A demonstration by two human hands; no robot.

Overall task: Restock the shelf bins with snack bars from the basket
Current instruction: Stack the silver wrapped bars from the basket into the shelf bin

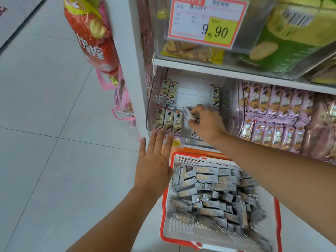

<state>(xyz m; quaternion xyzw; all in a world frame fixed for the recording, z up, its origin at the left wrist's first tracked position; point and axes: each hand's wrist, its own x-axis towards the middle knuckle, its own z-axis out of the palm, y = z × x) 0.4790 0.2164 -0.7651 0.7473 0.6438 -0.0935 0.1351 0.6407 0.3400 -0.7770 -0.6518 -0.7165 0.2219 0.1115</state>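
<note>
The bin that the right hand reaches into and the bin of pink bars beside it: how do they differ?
The cream-bar bin is mostly bare, with few cream bars; the pink-bar bin is packed full of pink bars. The right hand holds a bar inside the cream-bar bin; no hand is at the pink-bar bin. Both are clear plastic and stand side by side.

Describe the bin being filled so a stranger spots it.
Start at the red price sign on the white shelves. Below sits a clear bin. Unlike the packed pink bars beside it, it is half empty, with the right hand holding a bar inside.
</note>
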